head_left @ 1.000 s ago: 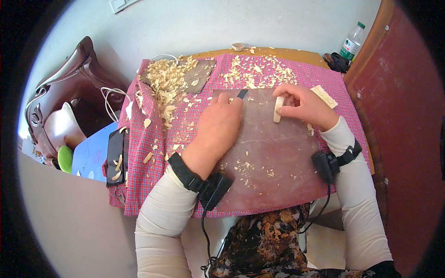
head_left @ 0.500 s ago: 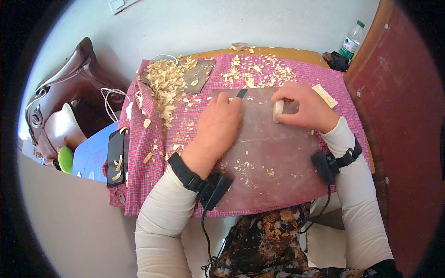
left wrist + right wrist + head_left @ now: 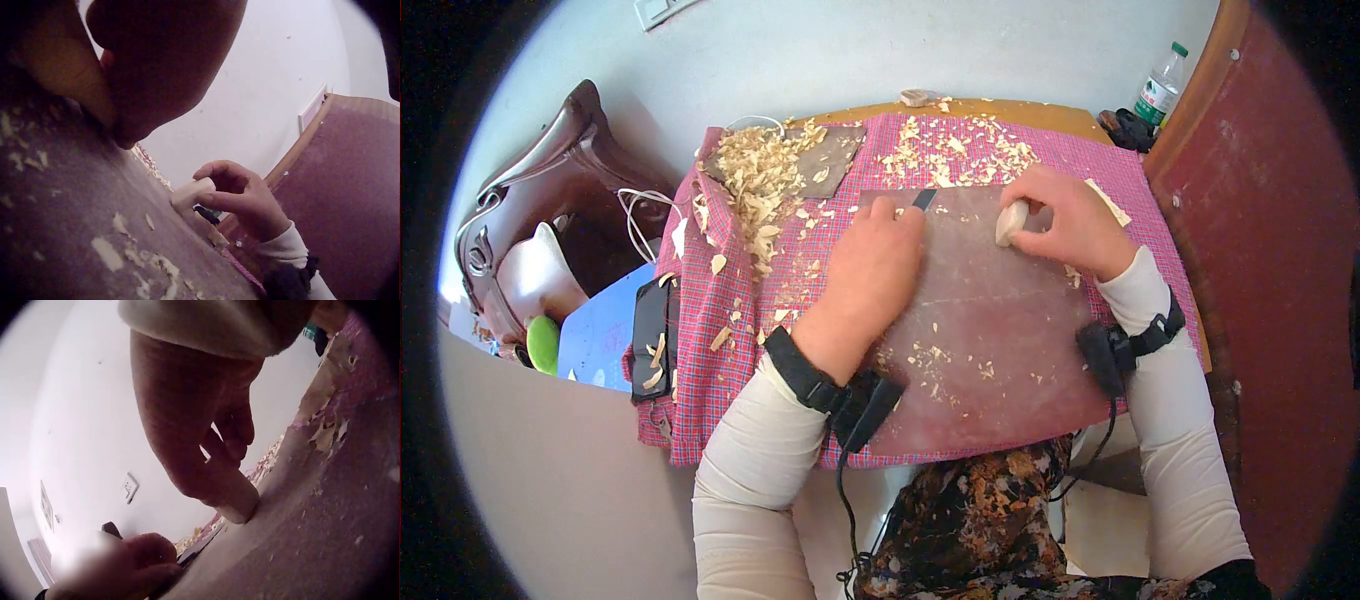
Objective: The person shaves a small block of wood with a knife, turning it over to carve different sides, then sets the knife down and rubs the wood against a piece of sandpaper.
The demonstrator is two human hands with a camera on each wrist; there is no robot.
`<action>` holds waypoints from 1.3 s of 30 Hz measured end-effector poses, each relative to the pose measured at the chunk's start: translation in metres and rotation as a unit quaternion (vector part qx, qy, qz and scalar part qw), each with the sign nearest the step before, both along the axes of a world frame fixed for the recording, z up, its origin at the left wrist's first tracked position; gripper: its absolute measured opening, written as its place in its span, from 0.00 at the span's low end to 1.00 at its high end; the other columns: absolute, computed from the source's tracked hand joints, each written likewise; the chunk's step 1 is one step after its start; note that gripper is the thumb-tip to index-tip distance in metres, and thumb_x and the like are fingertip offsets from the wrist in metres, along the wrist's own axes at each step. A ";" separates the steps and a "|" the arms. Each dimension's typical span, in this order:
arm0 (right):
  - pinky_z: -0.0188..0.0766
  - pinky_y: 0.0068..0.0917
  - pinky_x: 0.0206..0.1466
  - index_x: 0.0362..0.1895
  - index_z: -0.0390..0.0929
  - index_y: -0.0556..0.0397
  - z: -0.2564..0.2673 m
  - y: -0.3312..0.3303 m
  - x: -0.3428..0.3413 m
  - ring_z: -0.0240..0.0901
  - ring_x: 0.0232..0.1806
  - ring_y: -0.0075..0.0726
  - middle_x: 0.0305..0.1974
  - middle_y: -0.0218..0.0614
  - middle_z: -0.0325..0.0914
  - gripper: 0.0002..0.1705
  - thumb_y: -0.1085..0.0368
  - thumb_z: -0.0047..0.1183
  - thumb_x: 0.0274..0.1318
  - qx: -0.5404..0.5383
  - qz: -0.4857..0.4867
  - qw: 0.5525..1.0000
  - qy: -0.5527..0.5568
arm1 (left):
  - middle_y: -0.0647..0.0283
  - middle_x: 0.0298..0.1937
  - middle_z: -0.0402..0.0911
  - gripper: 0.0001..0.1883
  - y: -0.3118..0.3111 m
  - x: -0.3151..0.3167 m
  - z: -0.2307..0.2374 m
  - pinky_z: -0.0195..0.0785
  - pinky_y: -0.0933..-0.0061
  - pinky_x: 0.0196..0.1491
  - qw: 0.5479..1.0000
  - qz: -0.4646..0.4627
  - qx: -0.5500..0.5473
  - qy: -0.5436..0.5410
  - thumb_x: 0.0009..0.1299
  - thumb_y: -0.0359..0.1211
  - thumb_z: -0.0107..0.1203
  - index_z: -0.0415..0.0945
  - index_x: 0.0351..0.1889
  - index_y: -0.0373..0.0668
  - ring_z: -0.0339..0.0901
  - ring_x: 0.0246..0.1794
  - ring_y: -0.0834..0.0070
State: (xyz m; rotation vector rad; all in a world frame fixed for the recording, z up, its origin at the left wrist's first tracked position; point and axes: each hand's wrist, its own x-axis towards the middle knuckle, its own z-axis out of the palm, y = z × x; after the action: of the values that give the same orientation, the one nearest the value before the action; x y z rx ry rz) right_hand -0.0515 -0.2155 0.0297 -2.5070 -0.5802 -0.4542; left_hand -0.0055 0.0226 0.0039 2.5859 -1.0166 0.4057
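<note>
A small pale wooden piece [image 3: 1011, 223] stands on the dark board [image 3: 1000, 340], pinched between thumb and fingers of my right hand [image 3: 1075, 222]. In the left wrist view the piece [image 3: 192, 194] touches the board at its lower end, my right hand [image 3: 247, 199] behind it. My left hand [image 3: 874, 268] is curled round a tool at the board's left side; only a dark flat blade [image 3: 924, 199] shows beyond the fingers. In the right wrist view the left hand [image 3: 134, 565] holds it low over the board, with a dark end above the fist.
Wood shavings [image 3: 760, 180] heap at the back left, with more on the checked cloth [image 3: 710, 400]. A flat pale wood piece [image 3: 1108, 202] lies beyond the right hand. A bottle [image 3: 1160, 88] stands back right; a brown bag [image 3: 590, 200] and blue object [image 3: 605, 330] are at left.
The right hand has shifted slightly and turned the wooden piece, which now leans differently. The left hand has hardly moved.
</note>
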 end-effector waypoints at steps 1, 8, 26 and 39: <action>0.70 0.32 0.37 0.36 0.75 0.51 0.001 -0.002 0.000 0.72 0.35 0.42 0.33 0.37 0.73 0.17 0.63 0.59 0.37 -0.010 -0.045 0.999 0.002 | 0.50 0.41 0.72 0.11 0.000 0.000 0.001 0.69 0.55 0.45 1.000 0.000 -0.004 0.004 0.61 0.31 0.56 0.70 0.38 0.39 0.72 0.45 0.51; 0.69 0.33 0.37 0.35 0.75 0.50 0.003 0.006 -0.002 0.72 0.36 0.43 0.33 0.38 0.73 0.16 0.63 0.59 0.37 0.017 0.037 0.998 0.047 | 0.50 0.41 0.72 0.11 0.000 0.003 -0.003 0.69 0.55 0.44 1.000 -0.001 0.003 -0.008 0.61 0.31 0.56 0.70 0.38 0.39 0.72 0.44 0.50; 0.70 0.31 0.38 0.33 0.75 0.52 0.001 0.003 0.001 0.72 0.35 0.42 0.32 0.37 0.72 0.14 0.65 0.60 0.36 -0.020 0.020 0.999 -0.042 | 0.49 0.41 0.72 0.11 0.001 0.003 -0.002 0.68 0.54 0.45 1.000 -0.001 0.013 0.003 0.61 0.31 0.56 0.70 0.38 0.39 0.72 0.44 0.50; 0.69 0.33 0.40 0.33 0.75 0.52 -0.001 -0.001 0.001 0.72 0.38 0.45 0.33 0.38 0.73 0.14 0.65 0.59 0.36 0.011 0.047 0.998 0.029 | 0.49 0.41 0.71 0.11 0.000 0.001 -0.001 0.69 0.54 0.44 1.000 0.000 0.000 0.002 0.61 0.31 0.56 0.70 0.39 0.39 0.72 0.43 0.50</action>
State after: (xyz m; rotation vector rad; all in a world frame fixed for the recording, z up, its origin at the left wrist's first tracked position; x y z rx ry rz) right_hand -0.0506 -0.2166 0.0283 -2.4517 -0.6633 -0.3504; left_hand -0.0047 0.0228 0.0033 2.5857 -1.0163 0.3989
